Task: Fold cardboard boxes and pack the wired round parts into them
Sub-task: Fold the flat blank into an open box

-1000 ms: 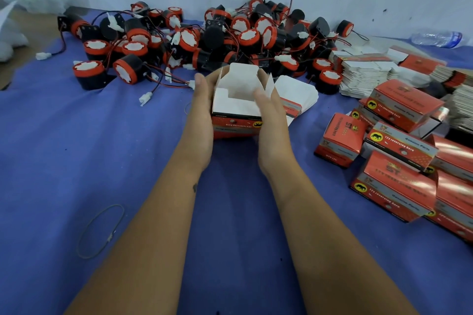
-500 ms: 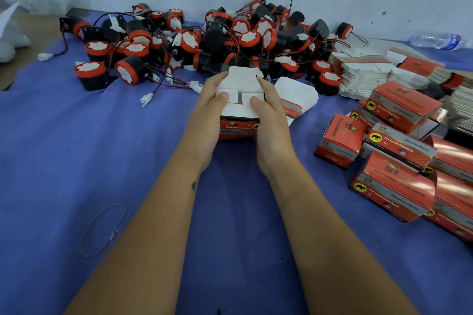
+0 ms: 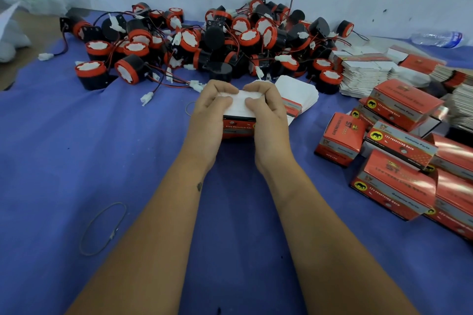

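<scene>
A small red cardboard box (image 3: pixel 238 128) with white inner flaps stands on the blue cloth at centre. My left hand (image 3: pixel 212 110) grips its left side, fingers curled over the folded white flaps. My right hand (image 3: pixel 267 111) grips the right side the same way, thumb on the flap. Behind the box lies a big pile of wired round parts (image 3: pixel 217 41), black with red rims and white faces, their red and black wires tangled. The box's inside is hidden under the flaps.
Several closed red boxes (image 3: pixel 399 158) are heaped at the right. Stacks of flat unfolded boxes (image 3: pixel 363 71) lie behind them, with one flat box (image 3: pixel 298 94) beside my right hand. A wire loop (image 3: pixel 102 229) lies front left. A plastic bottle (image 3: pixel 437 38) lies by the wall.
The box's white flaps stood open a second ago. Both hands have pushed them down and now curl over the closed top.
</scene>
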Motion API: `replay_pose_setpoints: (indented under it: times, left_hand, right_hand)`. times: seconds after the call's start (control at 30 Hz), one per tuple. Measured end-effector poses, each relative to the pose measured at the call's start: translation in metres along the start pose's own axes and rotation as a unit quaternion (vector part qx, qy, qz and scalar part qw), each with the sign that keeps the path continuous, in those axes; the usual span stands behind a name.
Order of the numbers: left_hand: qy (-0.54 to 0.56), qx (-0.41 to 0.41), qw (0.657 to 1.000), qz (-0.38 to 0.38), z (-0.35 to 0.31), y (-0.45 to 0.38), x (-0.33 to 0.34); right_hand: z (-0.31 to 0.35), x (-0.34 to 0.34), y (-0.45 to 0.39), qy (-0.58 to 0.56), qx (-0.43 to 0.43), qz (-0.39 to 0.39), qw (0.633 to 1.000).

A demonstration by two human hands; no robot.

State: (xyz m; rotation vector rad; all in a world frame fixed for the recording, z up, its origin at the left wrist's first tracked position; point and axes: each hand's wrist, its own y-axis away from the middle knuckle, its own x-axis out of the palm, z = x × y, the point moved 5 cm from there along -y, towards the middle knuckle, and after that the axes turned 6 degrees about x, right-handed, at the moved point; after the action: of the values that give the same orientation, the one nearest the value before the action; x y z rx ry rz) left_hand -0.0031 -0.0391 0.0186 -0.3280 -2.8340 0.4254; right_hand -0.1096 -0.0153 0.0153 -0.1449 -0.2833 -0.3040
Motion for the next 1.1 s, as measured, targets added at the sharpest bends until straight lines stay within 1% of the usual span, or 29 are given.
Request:
replay_pose_setpoints:
  times: [0.13,0.23,0.47,0.53,0.57,0.6,0.63,0.67,0.7,0.73,0.77,0.8,0.87,0.93,0.97,1.0,1.03,1.1]
  left_hand:
    - [0.005,-0.02,0.999,-0.044,0.003,-0.002,0.0]
    - [-0.015,-0.019,0.998,-0.063,0.002,-0.002,0.0]
    - [-0.025,-0.017,0.998,-0.06,0.001,-0.002,0.001]
    - [-0.055,-0.016,0.997,-0.058,0.002,-0.002,0.0]
    - [-0.115,0.0,0.992,-0.06,0.001,-0.003,-0.003]
    - [-0.193,0.025,0.979,-0.063,0.0,-0.004,-0.006]
    - [-0.266,0.048,0.96,-0.069,-0.001,-0.005,-0.01]
    - [-0.315,0.059,0.944,-0.076,-0.002,-0.005,-0.014]
    - [-0.331,0.056,0.939,-0.078,-0.001,-0.006,-0.016]
    - [-0.328,0.05,0.941,-0.074,-0.001,-0.006,-0.018]
    - [-0.304,0.047,0.949,-0.069,-0.001,-0.006,-0.018]
    - [-0.25,0.052,0.964,-0.072,-0.003,-0.007,-0.018]
    - [-0.087,0.055,0.989,-0.104,-0.007,-0.009,-0.026]
    - [0.053,0.024,0.987,-0.151,-0.007,-0.014,-0.04]
    - [0.088,0.015,0.98,-0.175,-0.006,-0.016,-0.047]
    - [0.1,0.011,0.976,-0.194,-0.006,-0.017,-0.052]
    - [0.08,0.016,0.974,-0.209,-0.006,-0.018,-0.056]
    - [-0.014,0.019,0.977,-0.21,-0.006,-0.019,-0.058]
  right_hand:
    - [-0.002,-0.004,-0.002,-0.009,0.041,-0.035,0.999]
    - [0.0,-0.003,-0.001,0.021,0.02,-0.05,0.998]
    - [0.002,-0.002,0.001,0.044,0.016,-0.068,0.997]
    - [0.001,-0.002,0.003,0.051,0.018,-0.078,0.996]
    - [0.002,-0.002,0.004,0.078,0.01,-0.095,0.992]
    - [0.003,-0.004,0.004,0.139,-0.005,-0.119,0.983]
    - [0.005,-0.006,0.005,0.225,-0.026,-0.145,0.963]
    - [0.006,-0.007,0.005,0.306,-0.042,-0.163,0.937]
    - [0.007,-0.008,0.006,0.355,-0.054,-0.171,0.917]
    - [0.008,-0.008,0.006,0.363,-0.059,-0.168,0.914]
    - [0.009,-0.007,0.008,0.347,-0.068,-0.159,0.922]
    - [0.012,-0.006,0.01,0.329,-0.089,-0.151,0.928]
    - [0.017,0.0,0.015,0.325,-0.146,-0.122,0.926]
    - [0.015,0.006,0.016,0.306,-0.174,-0.065,0.934]
    - [0.012,0.009,0.015,0.287,-0.173,-0.037,0.941]
    - [0.011,0.013,0.015,0.277,-0.174,-0.016,0.945]
    - [0.01,0.015,0.014,0.284,-0.182,-0.009,0.941]
    - [0.007,0.017,0.011,0.349,-0.194,0.003,0.917]
